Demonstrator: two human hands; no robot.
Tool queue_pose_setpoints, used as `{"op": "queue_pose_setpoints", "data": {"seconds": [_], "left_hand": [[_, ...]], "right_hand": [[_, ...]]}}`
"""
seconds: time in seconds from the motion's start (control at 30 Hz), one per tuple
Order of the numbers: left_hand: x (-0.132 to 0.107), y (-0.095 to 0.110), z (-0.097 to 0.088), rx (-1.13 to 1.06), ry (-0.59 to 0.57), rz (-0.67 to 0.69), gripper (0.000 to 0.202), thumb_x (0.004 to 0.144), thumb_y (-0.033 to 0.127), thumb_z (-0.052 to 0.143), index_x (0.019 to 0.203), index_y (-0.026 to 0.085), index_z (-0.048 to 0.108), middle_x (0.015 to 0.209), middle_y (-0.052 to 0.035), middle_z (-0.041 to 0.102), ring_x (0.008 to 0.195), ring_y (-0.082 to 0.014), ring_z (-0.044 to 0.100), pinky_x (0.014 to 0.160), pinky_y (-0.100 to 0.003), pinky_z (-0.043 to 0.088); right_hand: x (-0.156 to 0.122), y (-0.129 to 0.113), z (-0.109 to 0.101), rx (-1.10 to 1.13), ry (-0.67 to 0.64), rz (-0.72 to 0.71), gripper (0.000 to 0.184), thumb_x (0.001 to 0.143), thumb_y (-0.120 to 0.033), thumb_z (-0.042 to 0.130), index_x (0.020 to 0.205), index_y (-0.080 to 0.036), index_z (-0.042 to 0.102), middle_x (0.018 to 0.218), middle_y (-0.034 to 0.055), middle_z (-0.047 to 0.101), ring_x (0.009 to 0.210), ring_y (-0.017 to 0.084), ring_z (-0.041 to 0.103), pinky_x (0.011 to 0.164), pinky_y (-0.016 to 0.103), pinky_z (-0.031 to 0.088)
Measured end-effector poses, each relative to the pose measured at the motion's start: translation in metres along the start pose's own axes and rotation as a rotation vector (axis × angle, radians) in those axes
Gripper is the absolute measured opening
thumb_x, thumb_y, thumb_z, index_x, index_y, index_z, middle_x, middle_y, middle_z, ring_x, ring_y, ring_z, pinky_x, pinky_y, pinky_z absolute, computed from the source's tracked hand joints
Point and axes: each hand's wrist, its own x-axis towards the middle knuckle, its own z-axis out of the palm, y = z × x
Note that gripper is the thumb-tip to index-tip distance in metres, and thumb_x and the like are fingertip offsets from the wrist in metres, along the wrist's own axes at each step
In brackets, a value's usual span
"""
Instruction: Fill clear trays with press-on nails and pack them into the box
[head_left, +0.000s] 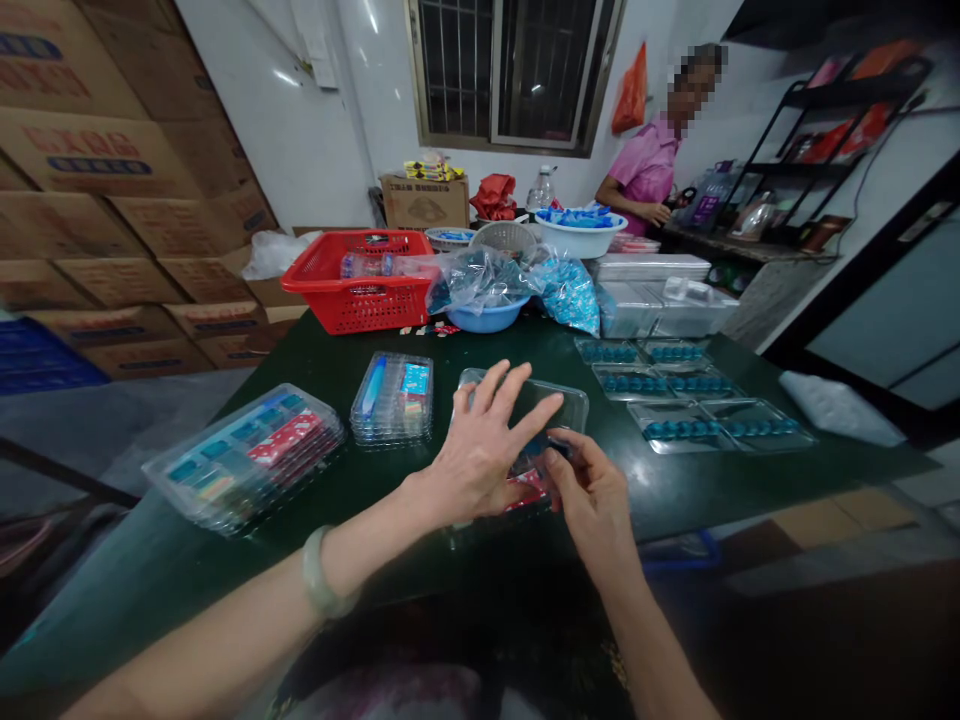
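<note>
1. The left hand [478, 452] stretches over the clear plastic box with its fingers spread apart; its thumb reaches down to the red packet [527, 490] inside the box.
2. The right hand [589, 490] is at the box's right side, thumb and forefinger bent toward each other by a small dark piece; whether they are clamped on it, I cannot tell.
3. The clear plastic box [574, 402] lies near the middle of the dark green tabletop [517, 350], close to its near edge. It is see-through and shallow, with rounded far corners and a shiny rim. The red packet at its near end bears white marks; the hands hide much of the rest.
4. To the left is a small stack [394, 405] of clear boxes, the top one showing a long blue item, a light-blue patterned square and a tan piece.
5. Farther left, a wider stack [247, 455] shows teal pieces and a red packet with white marks.
6. On the right lie flat clear trays [681, 430] with rows of round teal pieces.
7. Along the far side are a red basket [375, 310], a blue basin [487, 318] under clear plastic, and a blue patterned bag [566, 292].
</note>
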Motion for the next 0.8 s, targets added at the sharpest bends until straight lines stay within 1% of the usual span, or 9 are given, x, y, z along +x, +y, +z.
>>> {"op": "queue_pose_setpoints", "data": {"seconds": [0.07,0.17,0.27,0.33,0.43,0.57,0.63,0.73,0.8], "left_hand": [[-0.007,0.000,-0.001,-0.192,0.166,-0.160,0.086,0.063,0.040,0.070,0.136,0.024,0.028,0.145,-0.0142,0.020,0.131,-0.0367,0.014,0.099,-0.053,0.020],[-0.021,0.000,0.001,-0.747,0.428,-0.625,0.081,0.068,0.044,0.067,0.135,0.024,0.027,0.136,-0.0124,0.036,0.124,-0.0303,0.034,0.095,-0.043,0.033],[-0.033,-0.002,0.004,-1.476,0.402,-0.983,0.062,0.074,0.051,0.058,0.124,0.021,0.039,0.113,-0.0131,0.053,0.100,-0.0267,0.054,0.076,-0.038,0.044],[-0.039,-0.005,0.006,-1.871,0.305,-1.001,0.056,0.076,0.056,0.052,0.117,0.019,0.044,0.096,-0.0114,0.057,0.084,-0.0241,0.058,0.068,-0.036,0.046],[-0.046,-0.010,0.008,-2.193,0.269,-0.908,0.056,0.078,0.057,0.048,0.116,0.016,0.044,0.091,-0.0119,0.059,0.083,-0.0246,0.059,0.072,-0.038,0.046],[-0.055,-0.017,0.016,-2.355,0.219,-0.778,0.067,0.076,0.057,0.046,0.127,0.015,0.036,0.107,-0.0166,0.058,0.095,-0.0295,0.057,0.082,-0.043,0.042],[-0.057,-0.023,0.018,-2.339,0.190,-0.716,0.072,0.076,0.059,0.044,0.131,0.015,0.033,0.112,-0.0175,0.056,0.096,-0.0300,0.057,0.083,-0.044,0.041],[-0.055,-0.034,0.013,-2.091,0.161,-0.656,0.073,0.073,0.054,0.050,0.132,0.015,0.033,0.116,-0.0171,0.054,0.097,-0.0298,0.056,0.085,-0.043,0.040],[-0.050,-0.040,0.006,-1.719,0.094,-0.612,0.074,0.069,0.045,0.060,0.132,0.017,0.035,0.120,-0.0150,0.052,0.102,-0.0301,0.053,0.090,-0.044,0.037]], "right_hand": [[0.001,-0.004,0.005,-0.165,0.130,-0.149,0.025,0.085,-0.029,0.052,0.108,-0.020,0.055,0.089,0.0036,0.063,0.068,0.014,0.058,0.060,0.025,0.047],[0.001,-0.007,0.015,-0.386,0.241,-0.413,0.025,0.085,-0.023,0.050,0.109,-0.017,0.054,0.090,0.0059,0.063,0.076,0.017,0.059,0.068,0.029,0.048],[-0.002,-0.006,0.028,-0.572,0.194,-0.663,0.027,0.086,-0.018,0.046,0.112,-0.012,0.052,0.091,0.0102,0.063,0.079,0.019,0.058,0.069,0.031,0.048],[-0.007,-0.006,0.037,-0.688,0.128,-0.767,0.028,0.086,-0.016,0.045,0.112,-0.010,0.052,0.091,0.0116,0.063,0.080,0.021,0.057,0.067,0.032,0.048],[-0.016,-0.007,0.050,-0.798,0.075,-0.812,0.027,0.085,-0.015,0.047,0.111,-0.012,0.054,0.090,0.0107,0.064,0.079,0.020,0.057,0.067,0.032,0.048],[-0.025,-0.011,0.057,-0.802,0.046,-0.793,0.031,0.085,-0.024,0.052,0.114,-0.014,0.054,0.098,0.0124,0.063,0.083,0.024,0.057,0.071,0.036,0.048],[-0.027,-0.013,0.055,-0.748,0.003,-0.742,0.047,0.084,-0.036,0.055,0.123,-0.012,0.047,0.102,0.0142,0.061,0.088,0.025,0.056,0.073,0.037,0.049],[-0.030,-0.010,0.044,-0.635,-0.036,-0.627,0.070,0.079,-0.047,0.058,0.134,-0.011,0.033,0.111,0.0150,0.056,0.097,0.025,0.054,0.079,0.037,0.049],[-0.032,-0.001,0.032,-0.600,-0.009,-0.540,0.068,0.080,-0.043,0.058,0.135,-0.014,0.031,0.114,0.0132,0.054,0.100,0.024,0.054,0.081,0.036,0.048]]}}
